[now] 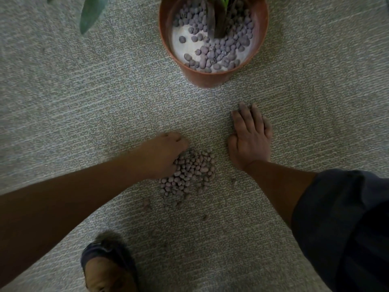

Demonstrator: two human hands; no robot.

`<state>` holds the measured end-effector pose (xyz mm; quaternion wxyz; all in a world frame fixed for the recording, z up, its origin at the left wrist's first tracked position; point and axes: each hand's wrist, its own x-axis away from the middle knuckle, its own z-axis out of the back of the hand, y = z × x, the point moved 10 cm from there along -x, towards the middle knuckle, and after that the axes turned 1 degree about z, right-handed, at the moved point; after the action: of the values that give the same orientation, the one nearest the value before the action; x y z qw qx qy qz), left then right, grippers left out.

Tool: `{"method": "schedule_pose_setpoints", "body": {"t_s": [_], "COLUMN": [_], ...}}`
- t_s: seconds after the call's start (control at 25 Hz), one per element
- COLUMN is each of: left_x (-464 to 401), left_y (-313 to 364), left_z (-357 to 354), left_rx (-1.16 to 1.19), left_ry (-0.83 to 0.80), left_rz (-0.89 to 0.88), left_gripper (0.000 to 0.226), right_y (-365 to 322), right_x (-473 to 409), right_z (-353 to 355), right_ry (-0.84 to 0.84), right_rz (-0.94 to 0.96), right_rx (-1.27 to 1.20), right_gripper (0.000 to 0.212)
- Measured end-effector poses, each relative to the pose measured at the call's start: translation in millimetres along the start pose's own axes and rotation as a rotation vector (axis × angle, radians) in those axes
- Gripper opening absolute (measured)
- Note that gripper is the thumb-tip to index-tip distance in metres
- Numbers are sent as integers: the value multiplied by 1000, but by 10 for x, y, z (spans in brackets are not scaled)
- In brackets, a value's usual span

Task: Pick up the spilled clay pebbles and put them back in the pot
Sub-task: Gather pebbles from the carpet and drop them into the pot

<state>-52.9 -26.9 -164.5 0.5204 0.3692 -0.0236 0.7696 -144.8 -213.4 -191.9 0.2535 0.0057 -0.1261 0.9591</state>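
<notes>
A heap of brownish clay pebbles [189, 175] lies on the grey carpet in the middle of the view. My left hand [162, 154] rests on the heap's left edge with its fingers curled down into the pebbles. My right hand [250, 138] lies flat on the carpet to the right of the heap, fingers spread, apart from the pebbles. Further away stands the terracotta pot [207, 80] with a plant stem in it. Inside, several pebbles cover part of a white surface.
A few stray pebbles [146, 203] lie on the carpet nearer to me than the heap. My foot in a dark sandal [105, 264] shows at the bottom left. A green leaf [92, 11] hangs at the top left. My dark sleeve [345, 228] fills the bottom right.
</notes>
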Motion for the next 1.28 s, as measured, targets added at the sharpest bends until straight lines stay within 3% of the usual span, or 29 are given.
{"method": "schedule_pose_setpoints", "body": {"t_s": [0.24, 0.36, 0.48, 0.64, 0.76, 0.88, 0.96, 1.16, 1.28], "left_x": [-10, -2, -8, -10, 26, 53, 7, -142, -226], "left_y": [103, 41, -255, -432, -116, 208, 326, 238, 218], "left_z": [-105, 5, 60, -227, -128, 248, 618, 1548, 1677], "left_rx": [12, 219, 590, 1590, 1997, 2109, 2143, 2209, 2215], "left_ry": [105, 200, 249, -13, -240, -304, -225, 266, 349], "left_rz": [-79, -95, 69, 381, 333, 237, 189, 170, 220], "left_gripper": [39, 26, 21, 14, 13, 14, 12, 34, 47], "right_y": [-1, -10, -9, -7, -10, 0, -4, -4, -5], "right_x": [2, 2, 5, -7, -4, -7, -9, -3, -2], "right_z": [10, 13, 11, 11, 12, 1, 1, -8, 0], "right_ry": [-1, -10, -13, -4, 13, 6, 4, -17, -23], "right_rz": [-4, -4, -2, -2, -2, 4, 6, 2, -1], "right_rx": [8, 5, 11, 5, 25, 27, 37, 47, 40], "right_gripper": [62, 62, 62, 62, 63, 64, 64, 63, 63]}}
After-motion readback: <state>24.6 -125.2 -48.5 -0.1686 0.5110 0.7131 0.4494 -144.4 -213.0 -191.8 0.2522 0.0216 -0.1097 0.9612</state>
